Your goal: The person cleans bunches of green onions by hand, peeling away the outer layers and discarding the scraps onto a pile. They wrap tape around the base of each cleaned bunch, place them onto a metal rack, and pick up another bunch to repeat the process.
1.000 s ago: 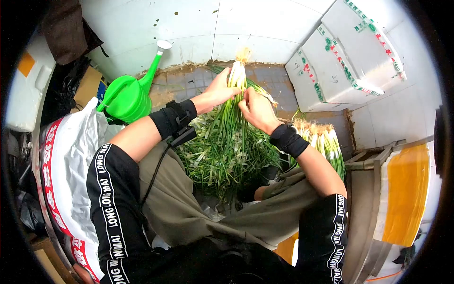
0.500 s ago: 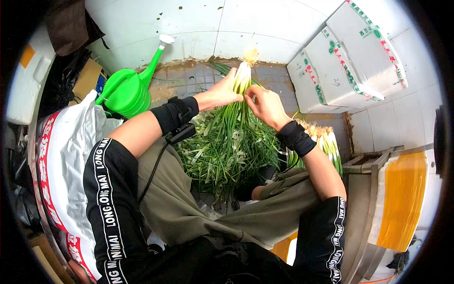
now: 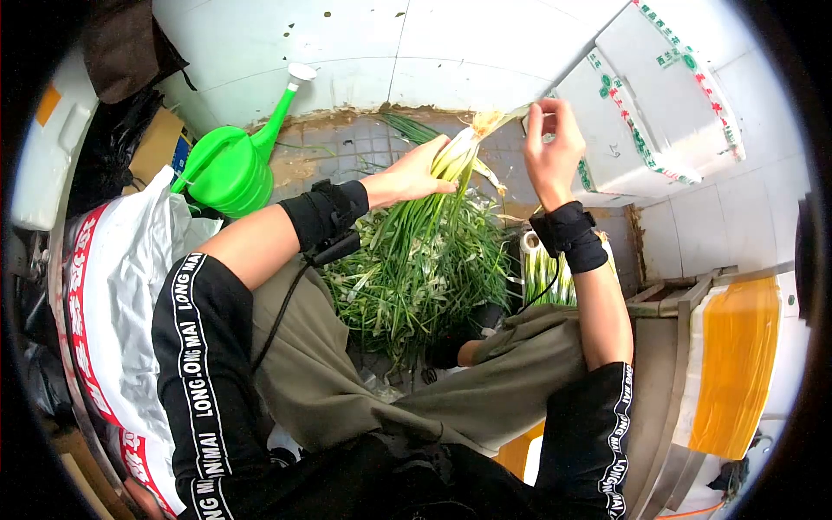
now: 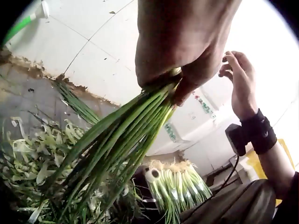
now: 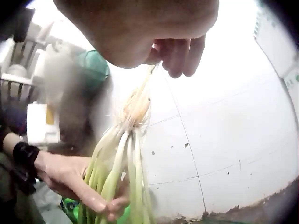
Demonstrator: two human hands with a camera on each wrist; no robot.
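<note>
My left hand (image 3: 414, 176) grips a bunch of green onions (image 3: 455, 162) around the pale stems, roots tilted up and to the right. In the left wrist view the green leaves (image 4: 126, 123) hang down from below the fist. My right hand (image 3: 555, 149) is up beside the root end and pinches a thin, pale strip of outer skin (image 5: 152, 70) that stretches from the roots (image 5: 135, 109). Under the bunch a heap of loose green leaves and peelings (image 3: 416, 277) covers the floor between the legs.
Bundled green onions (image 4: 180, 184) stand to the right, with a small white roll (image 4: 152, 174) at their near end. White foam boxes (image 3: 607, 130) are stacked at the back right. On the left are a green watering can (image 3: 230, 173) and a white sack (image 3: 130, 295).
My right hand has moved from the stems up and right past the roots, drawing out a thin strip. The bunch in my left hand has tilted to the right.
</note>
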